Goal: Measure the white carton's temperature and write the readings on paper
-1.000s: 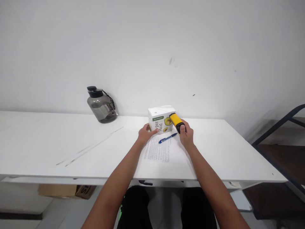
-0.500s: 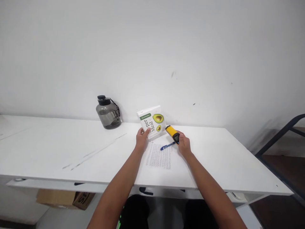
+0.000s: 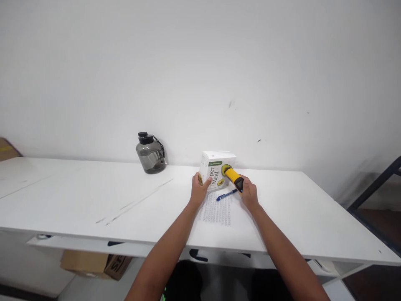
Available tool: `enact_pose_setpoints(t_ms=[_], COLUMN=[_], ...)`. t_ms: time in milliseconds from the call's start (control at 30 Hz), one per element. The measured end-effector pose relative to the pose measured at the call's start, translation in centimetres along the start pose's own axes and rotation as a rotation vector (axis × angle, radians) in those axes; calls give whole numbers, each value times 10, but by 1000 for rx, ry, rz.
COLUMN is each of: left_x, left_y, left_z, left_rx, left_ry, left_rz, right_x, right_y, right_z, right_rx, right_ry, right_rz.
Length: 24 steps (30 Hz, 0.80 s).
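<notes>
My left hand (image 3: pixel 199 190) grips a white carton (image 3: pixel 216 171) by its lower left side, thumb across the front. The carton stands nearly upright, showing its top, avocado pictures and the word "Meal". In my right hand (image 3: pixel 249 193) is a yellow and black handheld device (image 3: pixel 233 176). Its yellow end overlaps the avocado picture on the carton's front; I cannot tell whether they touch. A blue pen (image 3: pixel 226 195) lies below the device, on a sheet of paper covered with handwriting (image 3: pixel 216 213).
A grey see-through water jug (image 3: pixel 151 156) with a black lid stands left of the carton near the wall. Dark marks streak the white table (image 3: pixel 78 188). Under it sits a cardboard box (image 3: pixel 84 263). A dark metal frame (image 3: pixel 372 186) is at the right.
The carton has turned more upright, so its top now shows. The device has come over the carton's front and its screen no longer shows. The whole view has shifted slightly.
</notes>
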<state>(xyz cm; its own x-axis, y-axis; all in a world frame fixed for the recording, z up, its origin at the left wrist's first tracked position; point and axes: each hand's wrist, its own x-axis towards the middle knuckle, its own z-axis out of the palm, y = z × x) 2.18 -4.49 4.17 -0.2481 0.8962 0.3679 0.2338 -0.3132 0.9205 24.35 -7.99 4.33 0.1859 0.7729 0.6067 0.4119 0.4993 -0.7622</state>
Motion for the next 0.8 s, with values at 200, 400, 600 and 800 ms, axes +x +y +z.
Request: enact_pose_setpoints(t_ms=[200, 400, 600, 800], left_x=[-2, -3, 0, 1], left_y=[3, 3, 0, -4], left_z=[-2, -1, -2, -2], left_rx=[27, 48, 54, 46], left_ry=[-31, -38, -53, -75], left_rz=[3, -2, -1, 6], right_x=[0, 0, 2, 2], right_y=[0, -2, -1, -1], right_z=[0, 1, 1, -1], right_rx=[-58, -90, -87, -150], right_ry=[-47, -54, -78, -87], right_rz=[-11, 1, 29, 25])
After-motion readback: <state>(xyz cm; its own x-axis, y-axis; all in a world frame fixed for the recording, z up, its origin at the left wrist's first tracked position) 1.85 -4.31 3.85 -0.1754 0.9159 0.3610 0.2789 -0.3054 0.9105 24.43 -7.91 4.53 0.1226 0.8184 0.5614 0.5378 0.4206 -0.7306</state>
